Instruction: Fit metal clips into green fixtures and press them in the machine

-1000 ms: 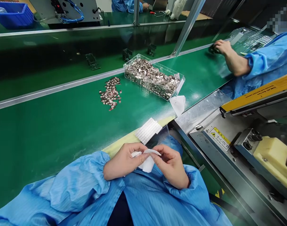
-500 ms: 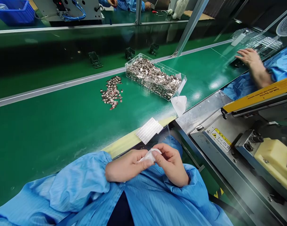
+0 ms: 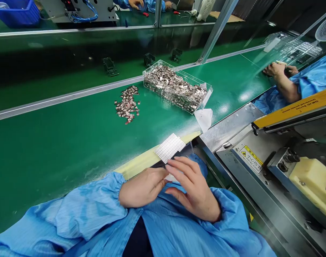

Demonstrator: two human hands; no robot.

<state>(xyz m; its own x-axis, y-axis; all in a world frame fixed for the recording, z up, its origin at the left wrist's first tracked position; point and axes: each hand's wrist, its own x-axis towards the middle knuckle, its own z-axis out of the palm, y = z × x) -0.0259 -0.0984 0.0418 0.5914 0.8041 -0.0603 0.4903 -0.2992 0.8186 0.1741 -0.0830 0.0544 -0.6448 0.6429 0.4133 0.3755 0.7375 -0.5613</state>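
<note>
We hold both hands over the lap, just below the table (image 3: 72, 142) edge. The left hand (image 3: 143, 187) is curled with its fingertips at a white scrap (image 3: 171, 177), pinch not discernible, and the right hand (image 3: 196, 191) lies flat, fingers spread, holding nothing. Our judgement is to smooth slowly, clear of the gridded sheet (image 3: 169, 147); the scrap is small, pale and mostly hidden under the right fingers.

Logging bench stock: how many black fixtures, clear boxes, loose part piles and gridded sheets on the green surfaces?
Black fixtures: 3
Clear boxes: 1
Loose part piles: 1
Gridded sheets: 1
Total: 6
</note>
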